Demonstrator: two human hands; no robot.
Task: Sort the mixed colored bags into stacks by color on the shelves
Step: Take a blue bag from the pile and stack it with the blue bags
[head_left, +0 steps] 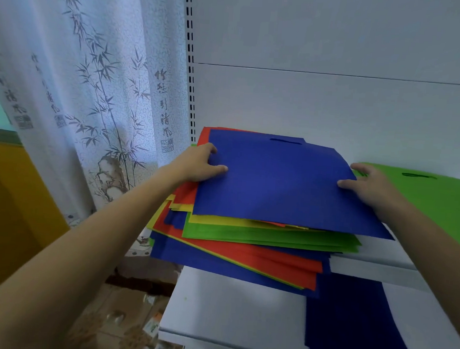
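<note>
Head view, top blue bag (pixel 280 183): it lies flat on top of the mixed pile (pixel 245 246), on the upper shelf (pixel 374 269). Its cut-out handle is at the far side, near the back panel (pixel 337 105).
Left hand (pixel 201 162): it grips the left edge of the top blue bag, thumb on top and fingers curled round the edge.
Right hand (pixel 369 185): it pinches the right edge, thumb on the blue surface. The other fingers seem to go under the edge, but this is not fully clear.
Key relation: the bag lies between the two hands, its long axis going from left to right. Both hands are equally near.
Likely goal: a dark blue bag (pixel 349 319) lies on the lower shelf (pixel 228 305), below and to the right. In my judgement the top blue bag belongs there.
Green bags (pixel 445 197): they lie just beside the right hand on the upper shelf, partly under its fingers.
Edges: the pile hangs over the front and left edges of the upper shelf, so pulling could drag bags off.
Open room: the white part of the lower shelf is bare, and there is free space above the pile.
Curtain (pixel 93 83): it hangs at the left, printed with bamboo.
</note>
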